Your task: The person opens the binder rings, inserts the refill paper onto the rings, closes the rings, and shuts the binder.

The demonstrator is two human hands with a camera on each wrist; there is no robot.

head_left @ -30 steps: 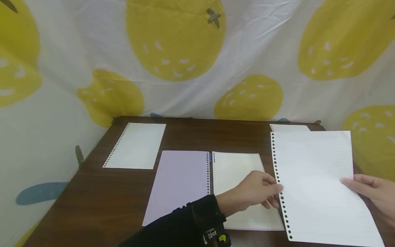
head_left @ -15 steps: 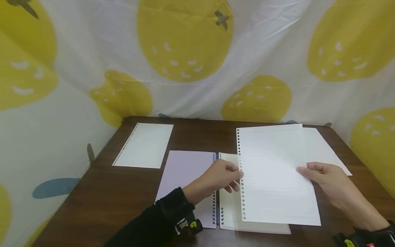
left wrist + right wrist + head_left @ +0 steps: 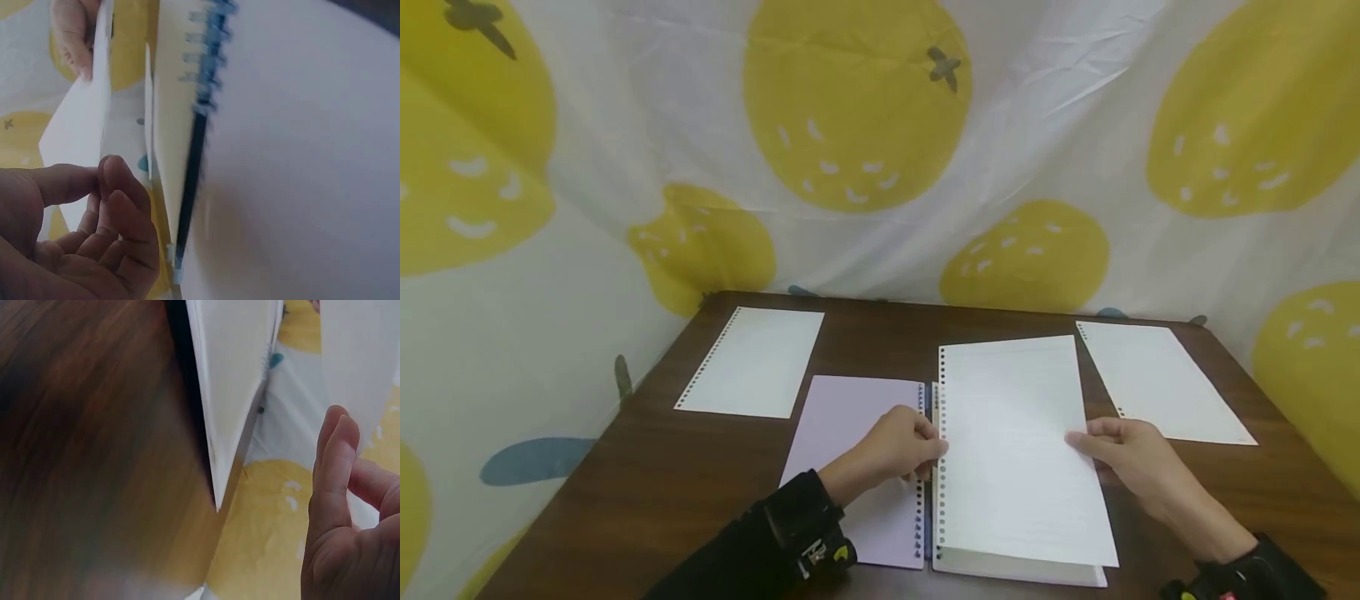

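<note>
A white punched loose-leaf sheet (image 3: 1015, 442) hangs just above the paper stack (image 3: 1022, 568) on the right half of an open ring binder. My left hand (image 3: 934, 446) pinches the sheet's punched left edge beside the blue rings (image 3: 927, 467). At the sheet's right edge, my right hand (image 3: 1078, 440) pinches it between thumb and fingers. The binder's lilac cover (image 3: 850, 450) lies flat to the left. In the left wrist view the curled fingers (image 3: 119, 206) sit by the rings (image 3: 203, 81). The right wrist view shows my thumb (image 3: 337, 462) against the sheet (image 3: 359, 356) above the stack (image 3: 231, 381).
On the brown table (image 3: 662, 492), one loose sheet (image 3: 752, 360) lies at the back left and another (image 3: 1157, 379) at the back right. A white cloth with yellow fruit prints (image 3: 857, 100) hangs round the table's back and sides.
Both hands have carried the sheet leftward from the table's right side to over the binder's right half, and lowered it toward the stack.
</note>
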